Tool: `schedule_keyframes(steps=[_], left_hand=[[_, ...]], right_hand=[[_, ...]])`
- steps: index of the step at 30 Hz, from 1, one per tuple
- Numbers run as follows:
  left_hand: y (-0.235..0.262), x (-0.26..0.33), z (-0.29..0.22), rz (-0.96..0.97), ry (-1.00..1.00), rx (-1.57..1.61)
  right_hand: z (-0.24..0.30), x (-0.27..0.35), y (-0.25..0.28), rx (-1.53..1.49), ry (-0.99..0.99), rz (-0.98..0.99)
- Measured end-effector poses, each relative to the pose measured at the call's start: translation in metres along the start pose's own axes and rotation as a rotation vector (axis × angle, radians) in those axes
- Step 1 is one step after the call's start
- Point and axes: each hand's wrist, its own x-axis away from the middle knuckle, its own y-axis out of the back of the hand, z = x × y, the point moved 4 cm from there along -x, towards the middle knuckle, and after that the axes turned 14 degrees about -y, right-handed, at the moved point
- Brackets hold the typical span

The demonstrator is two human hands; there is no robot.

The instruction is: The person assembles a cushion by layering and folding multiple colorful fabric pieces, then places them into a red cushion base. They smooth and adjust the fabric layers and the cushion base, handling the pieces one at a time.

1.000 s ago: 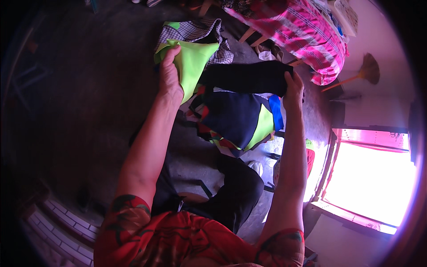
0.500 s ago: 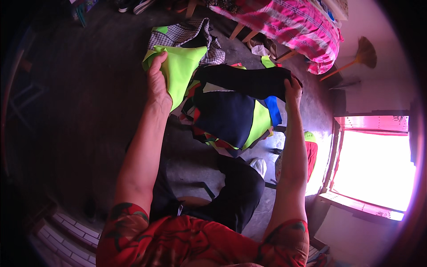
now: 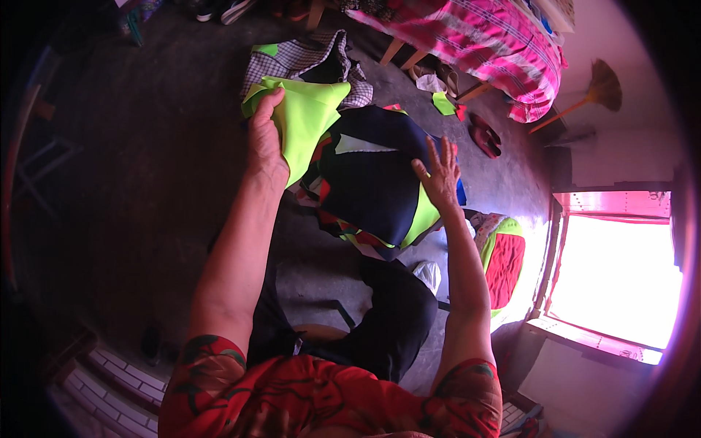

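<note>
Red floral short sleeves, black trousers, bare forearms.

The neon cloth (image 3: 310, 120) pinched in the left hand (image 3: 264, 142) looks smooth, thin and matt, and the navy cloth (image 3: 372, 182) under the right hand (image 3: 440, 177) is a soft, dull fabric with no sheen. Behind them lies a checked cloth (image 3: 292, 62) of woven look, and the pink striped cover (image 3: 475, 44) is woven cloth too. The floor (image 3: 146, 146) is rough, matt concrete, and the broom (image 3: 591, 91) has a wooden stick with a straw-like head.
</note>
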Motion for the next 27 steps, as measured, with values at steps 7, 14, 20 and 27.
schedule_keyframes(steps=[7, 14, 20, 27], left_hand=[[0.007, -0.005, 0.004, 0.098, 0.044, 0.002], [-0.002, 0.008, 0.023, 0.174, 0.111, -0.022], [-0.011, 0.027, 0.051, 0.272, 0.181, -0.096], [-0.009, 0.038, 0.084, 0.34, 0.04, -0.288]], right_hand=[[0.001, 0.008, -0.019, -0.067, 0.026, 0.216], [0.049, 0.036, 0.045, -0.556, 0.043, 0.097], [0.102, 0.103, 0.076, -1.385, -0.061, 0.222], [0.119, 0.123, 0.035, -1.658, -0.186, 0.378]])
